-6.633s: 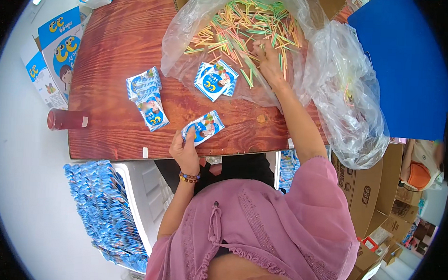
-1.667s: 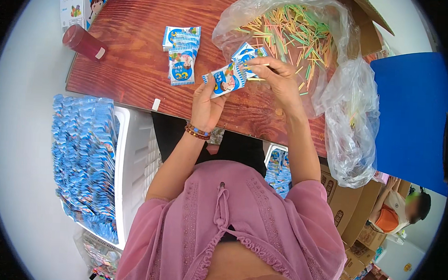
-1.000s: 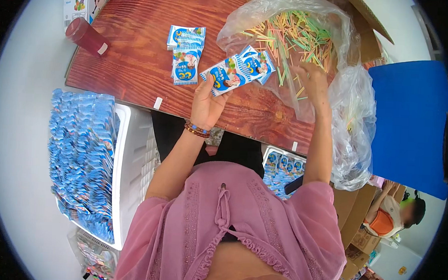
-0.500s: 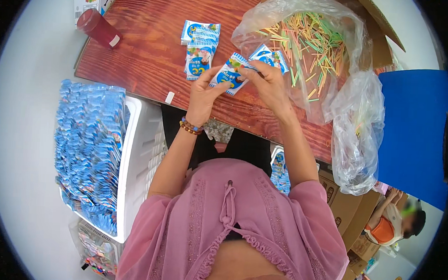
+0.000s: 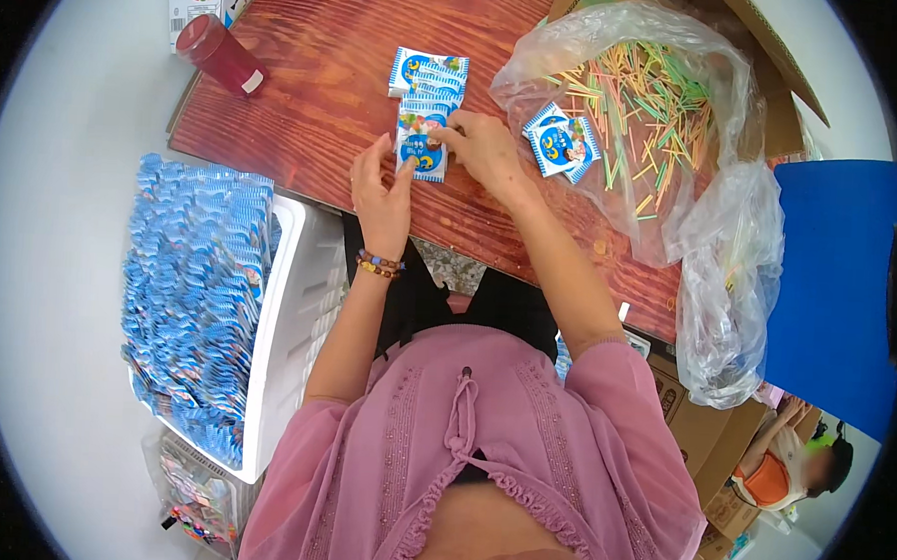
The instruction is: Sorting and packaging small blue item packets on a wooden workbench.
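Note:
On the wooden table lies an overlapping row of small blue-and-white sachets (image 5: 429, 74). My right hand (image 5: 489, 157) has its fingertips closed at the right edge of the nearest sachet (image 5: 421, 151). Beside that sachet's left edge, my left hand (image 5: 380, 192) is open, fingers apart, its thumb close to the lower corner. To the right, a couple of loose sachets (image 5: 561, 143) overlap each other at the edge of a clear plastic bag (image 5: 539, 49). Thin coloured sticks (image 5: 657, 99) in pink, yellow and green fill the bag.
A white crate (image 5: 287, 263) heaped with blue sachets (image 5: 198, 289) stands left of the table (image 5: 308, 64). A red-capped jar (image 5: 221, 55) lies at the far left. At right are a cardboard box (image 5: 754, 43) and a blue panel (image 5: 834, 287). Another person (image 5: 781, 465) sits beyond.
Both hands have moved left, bringing the held sachet onto the near end of the row. My left hand has come off it. The loose sachets at right now show fully.

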A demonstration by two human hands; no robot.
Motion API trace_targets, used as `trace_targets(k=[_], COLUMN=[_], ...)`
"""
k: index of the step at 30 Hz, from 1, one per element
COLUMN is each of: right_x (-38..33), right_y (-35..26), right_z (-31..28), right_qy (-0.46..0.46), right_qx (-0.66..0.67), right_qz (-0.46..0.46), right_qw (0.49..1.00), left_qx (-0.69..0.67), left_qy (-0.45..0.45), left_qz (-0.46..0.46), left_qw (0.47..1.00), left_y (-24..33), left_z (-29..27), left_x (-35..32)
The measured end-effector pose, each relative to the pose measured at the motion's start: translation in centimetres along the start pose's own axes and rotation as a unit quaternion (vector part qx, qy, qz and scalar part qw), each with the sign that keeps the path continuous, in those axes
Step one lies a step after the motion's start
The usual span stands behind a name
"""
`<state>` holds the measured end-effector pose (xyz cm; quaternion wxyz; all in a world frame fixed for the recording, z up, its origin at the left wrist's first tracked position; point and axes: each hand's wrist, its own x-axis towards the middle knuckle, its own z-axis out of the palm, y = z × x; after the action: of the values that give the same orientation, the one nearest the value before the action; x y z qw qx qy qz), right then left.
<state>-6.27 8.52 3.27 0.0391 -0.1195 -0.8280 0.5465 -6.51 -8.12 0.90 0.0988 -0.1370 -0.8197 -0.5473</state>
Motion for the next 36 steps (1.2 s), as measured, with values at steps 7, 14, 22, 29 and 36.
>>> trace_targets(k=[7, 14, 22, 29, 36], right_x=[-2.5, -4.4, -4.3, -5.7, -5.9], right_y=[0.1, 5.7, 7.4, 5.0, 6.4], right_z=[-1.8, -12.6, -15.1, -15.1, -14.8], right_qy=[0.138, 0.295, 0.193, 0.125, 0.113], right_qx=[-0.164, -0.444, -0.092, -0.031, 0.197], right_qz=[-0.054, -0.116, 0.012, -0.042, -0.037], right_qw=[0.975, 0.838, 0.977, 0.991, 0.973], left_qx=[0.122, 0.046, -0.105, -0.042, -0.049], left_qy=[-0.034, -0.021, -0.16, -0.153, -0.164], left_qz=[0.063, 0.083, 0.013, 0.105, 0.076], left_qw=[0.99, 0.995, 0.981, 0.982, 0.982], left_y=[-0.5, 2.8, 5.1, 6.3, 5.4], left_z=[0.2, 1.6, 5.6, 10.3, 12.7], left_x=[-0.3, -0.7, -2.4, -0.1, 0.7])
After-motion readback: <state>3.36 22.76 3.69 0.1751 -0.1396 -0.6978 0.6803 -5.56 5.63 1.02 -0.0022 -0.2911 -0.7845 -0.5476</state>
